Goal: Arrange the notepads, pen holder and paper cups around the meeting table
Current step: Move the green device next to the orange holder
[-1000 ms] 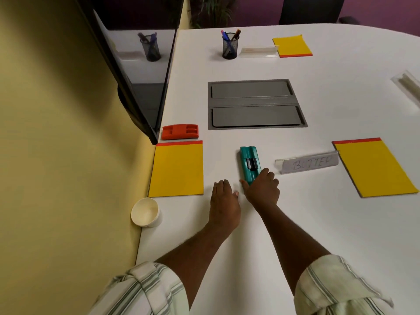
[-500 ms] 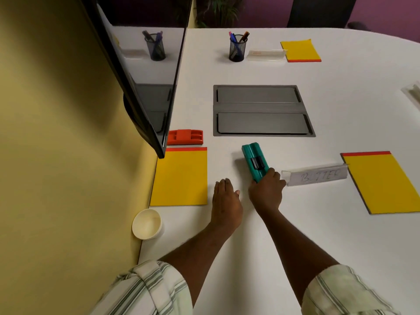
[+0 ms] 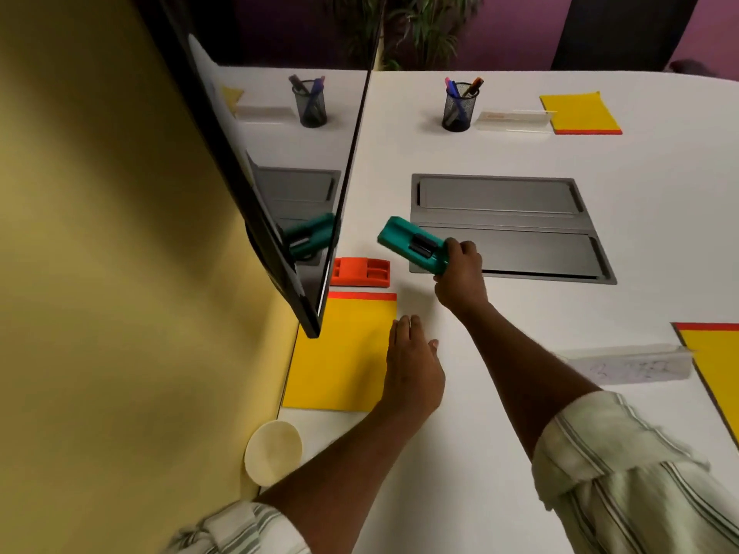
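My right hand (image 3: 460, 273) has its grip closed on one end of the teal stapler-like tool (image 3: 412, 245), fingers curled round it, holding it raised above the bench (image 3: 520, 453) and tilted, over the near left corner of the grey cable hatch (image 3: 508, 225). My left hand (image 3: 414, 369) is released, fingers straight and flat on the bench, touching the right edge of the near yellow notepad (image 3: 340, 353). Taking the hatch as reference: an orange tool (image 3: 360, 271) lies just left of it, beside the top edge of that notepad. The pen holder (image 3: 459, 106), with pens in it, stands beyond the hatch; a clear name stand (image 3: 516, 121) and a second yellow notepad (image 3: 580, 113) lie to the holder's right. A third notepad (image 3: 716, 365) lies near and right of the hatch, with another name stand (image 3: 628, 365) touching its left side. A paper cup (image 3: 273, 451) sits at the bench's near left edge, near the first notepad.
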The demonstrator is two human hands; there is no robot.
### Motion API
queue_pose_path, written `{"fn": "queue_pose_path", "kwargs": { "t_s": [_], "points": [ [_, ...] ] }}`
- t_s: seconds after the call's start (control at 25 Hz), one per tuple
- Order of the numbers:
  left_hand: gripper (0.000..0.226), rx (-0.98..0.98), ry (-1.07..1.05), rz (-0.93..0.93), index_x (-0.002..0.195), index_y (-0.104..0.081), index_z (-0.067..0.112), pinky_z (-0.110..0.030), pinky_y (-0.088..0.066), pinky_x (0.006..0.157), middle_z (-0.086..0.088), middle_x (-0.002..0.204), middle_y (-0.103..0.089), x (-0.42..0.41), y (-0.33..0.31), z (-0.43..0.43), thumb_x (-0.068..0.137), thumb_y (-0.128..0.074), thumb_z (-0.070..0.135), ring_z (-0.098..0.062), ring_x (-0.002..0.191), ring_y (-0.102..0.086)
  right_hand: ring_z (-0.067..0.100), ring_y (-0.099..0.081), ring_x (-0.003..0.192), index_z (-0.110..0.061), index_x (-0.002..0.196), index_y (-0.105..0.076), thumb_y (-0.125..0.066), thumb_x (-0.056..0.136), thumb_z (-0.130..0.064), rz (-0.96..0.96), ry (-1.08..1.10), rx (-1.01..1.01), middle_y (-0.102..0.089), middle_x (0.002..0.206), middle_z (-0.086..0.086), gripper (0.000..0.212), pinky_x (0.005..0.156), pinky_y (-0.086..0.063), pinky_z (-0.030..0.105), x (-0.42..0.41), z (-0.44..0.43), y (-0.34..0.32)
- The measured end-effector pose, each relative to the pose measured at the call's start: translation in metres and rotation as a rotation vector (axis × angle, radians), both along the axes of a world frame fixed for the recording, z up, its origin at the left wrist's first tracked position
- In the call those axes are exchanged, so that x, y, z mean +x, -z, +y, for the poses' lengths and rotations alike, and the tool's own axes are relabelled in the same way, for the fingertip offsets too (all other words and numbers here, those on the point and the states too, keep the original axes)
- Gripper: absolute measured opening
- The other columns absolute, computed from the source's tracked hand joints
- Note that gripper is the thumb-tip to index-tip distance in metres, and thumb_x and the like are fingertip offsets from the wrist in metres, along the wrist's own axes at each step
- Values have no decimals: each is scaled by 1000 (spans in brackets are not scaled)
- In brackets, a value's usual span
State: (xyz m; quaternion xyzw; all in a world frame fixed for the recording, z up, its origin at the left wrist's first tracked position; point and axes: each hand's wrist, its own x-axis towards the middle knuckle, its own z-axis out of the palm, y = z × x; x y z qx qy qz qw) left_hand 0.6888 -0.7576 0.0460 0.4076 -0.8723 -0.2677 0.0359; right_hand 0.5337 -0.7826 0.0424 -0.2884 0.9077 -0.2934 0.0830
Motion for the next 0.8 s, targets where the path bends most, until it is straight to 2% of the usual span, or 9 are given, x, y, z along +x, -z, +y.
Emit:
{"fn": "queue_pose_path", "kwargs": {
  "t_s": [0.12,0.24,0.32,0.36,0.4,0.44,0.56,0.72,0.8],
  "points": [
    [57,-17,-7,-12,150,-11,12,-26,-14,118,-4,160,-12,2,12,-13,102,-31,33,-21,148,-9,25,-45,120,-11,137,-40,-67,80,1,-39,-60,-8,-38,131,12,64,99,-49,36,-6,-41,4],
    [55,-21,3,-6,150,-13,11,-26,-13,117,-5,159,-15,5,32,-19,102,-26,34,-21,147,-13,25,-46,118,-11,136,-41,-65,82,2,24,-135,8,-39,130,13,60,99,-49,35,-14,-72,11],
    [53,-65,22,15,144,-34,7,-27,-27,111,-11,149,-39,11,36,-15,103,-19,36,-25,139,-37,25,-49,115,-11,134,-44,-64,82,2,47,-178,36,-40,127,12,57,96,-51,36,-21,-89,11],
    [57,-17,53,-20,135,-47,6,-27,-36,104,-12,138,-53,12,36,-13,103,-12,37,-25,128,-51,26,-50,112,-11,133,-45,-63,83,1,48,-201,64,-40,126,12,54,93,-53,37,-25,-97,11],
    [64,20,73,-65,128,-56,6,-27,-43,98,-12,129,-61,12,40,-12,102,-7,37,-24,119,-60,27,-50,110,-12,131,-46,-63,83,1,50,-225,102,-39,125,12,53,89,-55,39,-29,-104,11],
    [67,-22,62,-84,123,-60,7,-27,-45,95,-11,125,-64,15,44,-10,102,-4,36,-23,115,-62,28,-51,109,-13,130,-47,-64,83,0,56,-248,144,-39,125,12,52,87,-56,41,-31,-110,12],
    [70,-61,68,-98,123,-61,7,-26,-46,94,-9,125,-64,23,45,-10,101,-1,36,-22,116,-62,28,-51,111,-14,131,-48,-66,82,-2,60,-283,228,-40,126,12,53,89,-55,41,-34,-125,17],
    [70,-133,34,-57,124,-60,6,-28,-49,93,-10,126,-64,16,44,-16,101,-2,37,-23,116,-62,27,-50,113,-13,134,-46,-65,83,-3,0,-283,238,-40,128,12,54,92,-52,37,-36,-133,24],
    [70,-96,34,-51,123,-61,5,-28,-49,92,-10,124,-64,15,46,-18,101,-3,38,-24,115,-62,27,-50,112,-14,133,-48,-63,84,-2,-7,-280,233,-40,129,12,52,91,-52,36,-35,-135,28]
  ]
}}
